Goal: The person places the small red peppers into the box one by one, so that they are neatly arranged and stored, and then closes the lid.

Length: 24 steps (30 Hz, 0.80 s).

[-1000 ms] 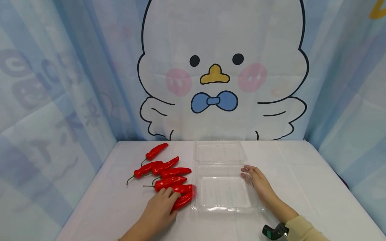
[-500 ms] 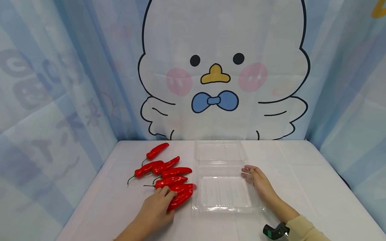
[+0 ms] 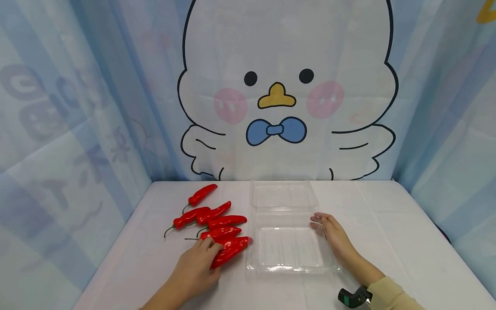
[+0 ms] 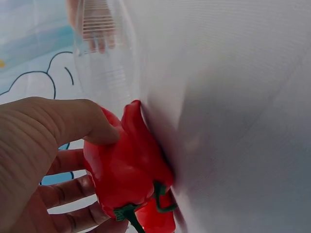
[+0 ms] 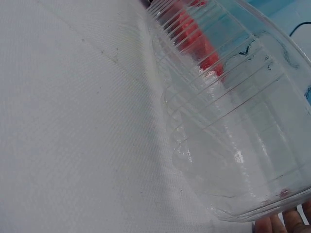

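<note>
In the head view, my left hand (image 3: pixel 195 265) grips a red chili pepper (image 3: pixel 228 255) at the near end of a group of peppers. Seen from the left wrist, the thumb presses on top of that pepper (image 4: pixel 121 170) and the fingers curl beneath it. Another pepper (image 4: pixel 141 136) lies right against it. A clear plastic clamshell box (image 3: pixel 288 269) stands to the right, its lid (image 3: pixel 283 196) folded back. My right hand (image 3: pixel 337 239) rests against the box's right wall, fingers fairly straight. From the right wrist, only its fingertips (image 5: pixel 286 221) show beyond the rim.
Several more red peppers (image 3: pixel 226 221) lie in a loose column left of the box, one farther back (image 3: pixel 201 194). A black device (image 3: pixel 353 297) sits by the right sleeve (image 3: pixel 391 295). Curtains (image 3: pixel 77 129) surround the white table (image 3: pixel 372 215).
My left hand has shifted slightly left and nearer, drawing the gripped pepper a little left from the box. The right hand and the box stay where they were.
</note>
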Each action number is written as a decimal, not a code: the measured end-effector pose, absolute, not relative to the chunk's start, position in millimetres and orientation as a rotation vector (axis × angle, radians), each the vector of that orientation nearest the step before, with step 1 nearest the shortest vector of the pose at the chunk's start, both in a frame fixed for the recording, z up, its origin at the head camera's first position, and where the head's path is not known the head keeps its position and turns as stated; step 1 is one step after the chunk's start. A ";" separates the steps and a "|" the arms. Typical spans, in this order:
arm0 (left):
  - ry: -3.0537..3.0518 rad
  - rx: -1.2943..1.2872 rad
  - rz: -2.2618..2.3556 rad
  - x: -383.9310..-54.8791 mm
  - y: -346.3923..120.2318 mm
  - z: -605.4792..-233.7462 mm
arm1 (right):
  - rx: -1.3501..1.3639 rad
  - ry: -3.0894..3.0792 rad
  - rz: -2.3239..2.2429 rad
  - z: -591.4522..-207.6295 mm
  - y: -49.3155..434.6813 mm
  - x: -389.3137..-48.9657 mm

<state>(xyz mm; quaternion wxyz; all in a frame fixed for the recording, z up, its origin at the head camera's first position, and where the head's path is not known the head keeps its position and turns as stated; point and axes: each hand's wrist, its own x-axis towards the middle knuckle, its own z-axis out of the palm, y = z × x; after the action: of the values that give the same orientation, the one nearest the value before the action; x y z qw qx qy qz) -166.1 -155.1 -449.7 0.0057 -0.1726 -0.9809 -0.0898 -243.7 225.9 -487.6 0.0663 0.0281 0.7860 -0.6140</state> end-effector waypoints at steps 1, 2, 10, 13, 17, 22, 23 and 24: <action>-3.069 -0.538 -0.285 -165.9 -155.3 -448.7 | 0.084 2.369 -1.853 -487.4 225.8 -243.6; -3.066 -0.536 -0.289 -165.8 -155.5 -448.0 | 0.083 2.367 -1.855 -487.1 225.8 -243.5; -3.007 -0.541 -0.272 -164.9 -156.4 -441.6 | 0.079 2.364 -1.855 -486.3 225.1 -243.8; -2.992 -0.547 -0.255 -164.7 -155.8 -439.0 | 0.083 2.364 -1.856 -486.3 225.0 -243.7; -2.982 -0.552 -0.235 -164.2 -154.8 -434.9 | 0.087 2.364 -1.859 -486.2 224.8 -243.9; -2.976 -0.557 -0.242 -162.8 -153.7 -429.2 | 0.080 2.360 -1.861 -485.7 224.2 -244.2; -2.977 -0.557 -0.244 -162.4 -153.4 -428.0 | 0.075 2.359 -1.864 -485.7 224.0 -244.4; -2.977 -0.557 -0.245 -162.1 -153.1 -427.0 | 0.073 2.357 -1.865 -485.7 223.9 -244.4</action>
<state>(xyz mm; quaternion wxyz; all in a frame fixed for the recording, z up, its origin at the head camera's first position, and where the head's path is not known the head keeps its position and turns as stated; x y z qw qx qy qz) -162.1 -153.1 -427.0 0.0515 -0.1830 -0.9784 -0.0806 -244.4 223.9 -485.7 0.0673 0.0242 0.7822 -0.6188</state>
